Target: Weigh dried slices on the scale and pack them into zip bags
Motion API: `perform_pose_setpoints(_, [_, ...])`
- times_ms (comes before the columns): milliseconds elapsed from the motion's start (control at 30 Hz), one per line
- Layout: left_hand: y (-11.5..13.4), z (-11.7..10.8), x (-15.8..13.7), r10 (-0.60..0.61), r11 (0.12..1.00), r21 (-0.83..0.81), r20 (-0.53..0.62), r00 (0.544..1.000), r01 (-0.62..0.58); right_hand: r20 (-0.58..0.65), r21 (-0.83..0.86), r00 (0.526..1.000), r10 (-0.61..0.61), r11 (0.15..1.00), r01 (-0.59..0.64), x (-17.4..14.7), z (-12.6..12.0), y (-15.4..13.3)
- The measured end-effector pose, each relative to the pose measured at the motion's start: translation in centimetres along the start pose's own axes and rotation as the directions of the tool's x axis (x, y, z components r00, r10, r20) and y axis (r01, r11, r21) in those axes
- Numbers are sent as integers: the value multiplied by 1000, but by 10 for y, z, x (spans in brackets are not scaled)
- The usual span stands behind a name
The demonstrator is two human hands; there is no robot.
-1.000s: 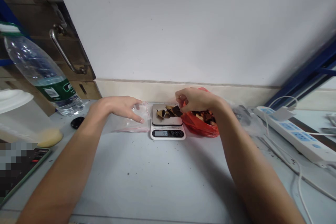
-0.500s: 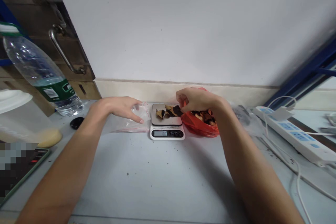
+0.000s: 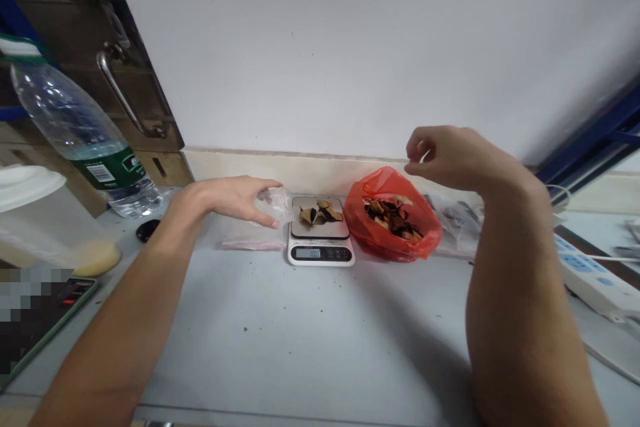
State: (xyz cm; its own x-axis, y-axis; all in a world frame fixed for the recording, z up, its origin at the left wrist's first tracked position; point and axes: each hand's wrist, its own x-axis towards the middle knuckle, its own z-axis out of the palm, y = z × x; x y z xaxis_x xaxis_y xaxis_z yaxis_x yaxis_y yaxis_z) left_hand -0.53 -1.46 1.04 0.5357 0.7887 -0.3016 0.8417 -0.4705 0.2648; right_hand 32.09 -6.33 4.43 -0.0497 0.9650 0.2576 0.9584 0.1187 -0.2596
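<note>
My left hand [image 3: 237, 199] has its thumb and fingers apart at a clear plastic bag [image 3: 245, 232], whose raised part shows between them. Whether it touches the bag I cannot tell. Beside it stands a small white digital kitchen scale [image 3: 323, 253] with a lit display. A few dry brown and black curled pieces [image 3: 330, 212] lie on its metal plate. To the scale's right sits an open red plastic bag [image 3: 363, 233] holding more such dried pieces [image 3: 393, 217]. Above and right of that bag hovers my right hand [image 3: 447, 157], fingers curled and tips close together, nothing visible in them.
A tilted water bottle [image 3: 103, 160], a white-lidded container [image 3: 45, 220] and a phone-like device [image 3: 65, 313] are on the left. A small black object [image 3: 147, 231] lies behind my left forearm. On the right are clear bags [image 3: 453, 220] and a power strip [image 3: 595, 280] with cables.
My right hand has moved up and right, away from the scale, uncovering the red bag. A dark piece at the plate's right edge no longer shows there. My left hand stays nearly in place.
</note>
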Motion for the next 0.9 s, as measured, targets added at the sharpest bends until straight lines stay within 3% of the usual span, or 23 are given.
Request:
perform_pose_setpoints(100, [5, 0, -1, 95, 989, -105, -64, 993, -102, 1, 174, 979, -205, 964, 202, 0, 8, -10])
perform_pose_setpoints(200, [9, -1, -3, 243, 929, -241, -168, 955, -279, 59, 375, 863, -502, 812, 446, 4, 24, -34])
perform_pose_setpoints(267, [10, -2, -4, 324, 873, -304, -224, 919, -382, 1, 457, 814, -581, 724, 516, 7, 34, -47])
perform_pose_setpoints(367, [10, -5, -5, 384, 818, -361, -236, 893, -447, -115, 553, 802, -586, 633, 542, 13, 45, -55])
perform_pose_setpoints(467, [6, -5, -4, 408, 785, -410, -222, 886, -465, -140, 622, 795, -591, 572, 534, 16, 51, -55])
perform_pose_setpoints(567, [0, -1, 1, 443, 756, -426, -225, 868, -496, -169, 651, 785, -596, 530, 543, 17, 56, -58])
perform_pose_setpoints(667, [-5, 6, 8, 457, 696, -480, -276, 845, -534, -277, 650, 750, -601, 457, 607, 17, 61, -64])
perform_pose_setpoints(767, [-3, 10, 8, 446, 637, -599, -229, 865, -486, -346, 621, 713, -609, 421, 661, 15, 63, -69])
perform_pose_setpoints(900, [7, 12, 2, 336, 623, -692, -184, 924, -365, -347, 600, 699, -625, 425, 678, 12, 63, -70])
